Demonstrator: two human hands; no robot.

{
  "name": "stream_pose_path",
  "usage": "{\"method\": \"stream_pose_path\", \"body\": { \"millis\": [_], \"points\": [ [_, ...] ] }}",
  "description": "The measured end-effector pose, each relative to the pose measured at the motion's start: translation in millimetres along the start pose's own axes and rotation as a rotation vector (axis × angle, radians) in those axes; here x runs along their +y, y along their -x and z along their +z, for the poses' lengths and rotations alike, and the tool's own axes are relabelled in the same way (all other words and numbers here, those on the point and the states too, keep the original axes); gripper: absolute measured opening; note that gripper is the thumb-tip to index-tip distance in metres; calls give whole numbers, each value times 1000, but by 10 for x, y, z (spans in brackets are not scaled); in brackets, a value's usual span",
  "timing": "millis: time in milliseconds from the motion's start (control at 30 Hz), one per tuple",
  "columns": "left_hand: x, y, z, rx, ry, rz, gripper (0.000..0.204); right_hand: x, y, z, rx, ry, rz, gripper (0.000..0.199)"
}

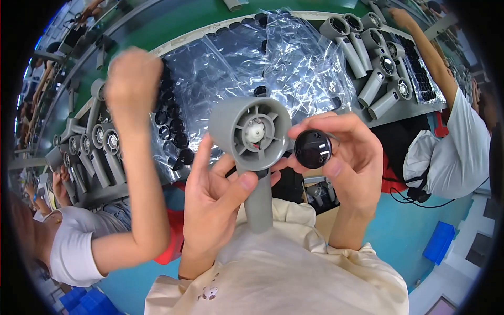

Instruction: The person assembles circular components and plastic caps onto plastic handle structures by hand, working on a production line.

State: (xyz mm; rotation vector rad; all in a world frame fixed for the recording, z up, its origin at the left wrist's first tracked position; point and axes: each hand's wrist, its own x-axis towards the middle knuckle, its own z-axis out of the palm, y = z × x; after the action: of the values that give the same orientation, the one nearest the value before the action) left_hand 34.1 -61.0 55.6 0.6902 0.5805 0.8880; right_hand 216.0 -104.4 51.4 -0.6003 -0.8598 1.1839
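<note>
In front of my chest my left hand [215,194] is wrapped round the neck of a grey hair dryer body [220,123], its handle pointing down. The round open end faces me and shows a spoked inner frame with a white centre and a bit of red inside. My right hand [357,157] pinches a round, glossy black cap [313,149] between thumb and fingers, just right of the dryer's rim. Cap and rim are apart. Some right fingertips reach behind the dryer body, where they are partly hidden.
Clear plastic sheets [236,63] cover the bench, with rows of black caps [177,125] at left. Grey dryer bodies [386,65] lie at right, more [100,139] at left. A co-worker's arm [139,173] rises close on my left; another's arm [433,58] reaches in at right.
</note>
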Motion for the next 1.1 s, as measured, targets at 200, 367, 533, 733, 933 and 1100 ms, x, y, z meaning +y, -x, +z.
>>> {"method": "stream_pose_path", "body": {
  "millis": [200, 367, 533, 733, 933, 1100],
  "points": [
    [-10, 78, 79, -41, -39, 56, 57, -100, 79, 99, -38, 953, -488, 54],
    [-77, 57, 106, 60, -104, 92, 59, -71, 108, 235, 170, 937, -364, 60],
    [-75, -36, 91, 0, -112, 47, 57, -136, 39, 193, 207, 991, -329, 59],
    [-43, 88, 112, 35, -135, 86, 54, -339, 111, 258, 166, 1034, -174, 49],
    [-94, 68, -23, -52, -120, 21, 48, -684, -418, -119, 77, 755, -45, 39],
    [-52, 210, 56, -56, -177, 59, 46, -1946, -1956, 249, -124, 1045, -450, 63]
  ]
}}
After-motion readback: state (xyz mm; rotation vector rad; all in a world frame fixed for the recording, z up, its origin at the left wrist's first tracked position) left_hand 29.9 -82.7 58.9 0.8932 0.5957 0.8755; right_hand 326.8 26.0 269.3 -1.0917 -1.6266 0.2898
